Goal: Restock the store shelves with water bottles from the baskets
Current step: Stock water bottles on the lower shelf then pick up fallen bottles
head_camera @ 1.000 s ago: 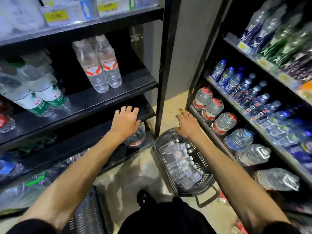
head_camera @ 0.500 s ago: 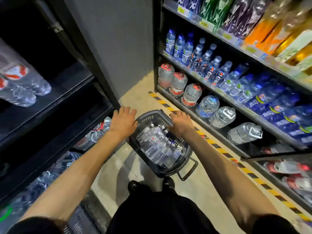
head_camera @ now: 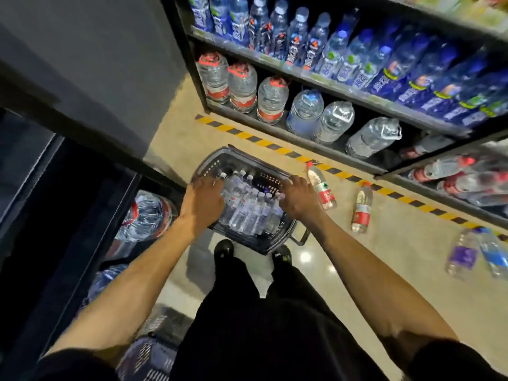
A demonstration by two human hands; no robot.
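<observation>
Head view, looking down past the person's dark trousers and two shoes to a floor aisle between shelving units. Nearest the body, both forearms reach forward into a dark plastic basket [head_camera: 242,160] standing on the floor just ahead of the shoes. The basket holds a packed row of small water bottles [head_camera: 248,209], lying side by side with caps pointing away from the person and slightly left; their long axes run roughly along the line of the arms. The left hand [head_camera: 202,203] rests palm-down over the left end of the row, fingers curled onto the bottles; the right hand [head_camera: 298,198] lies over the right end in the same posture. Whether either hand has closed round a bottle cannot be told, since the fingers hide the contact. Both hands are equally near the load, so either could lift; the bottles sit directly beneath the palms, and a grasp would likely close across the bottle's width.

Right of the basket, two red-labelled bottles [head_camera: 321,188] lie loose on the floor, with more farther right. At the left, a low dark shelf holds a large water jug [head_camera: 145,215]. Beyond a yellow-and-black floor stripe [head_camera: 247,134], the far shelf [head_camera: 302,137] carries large jugs below and blue-labelled bottles [head_camera: 299,37] above.
</observation>
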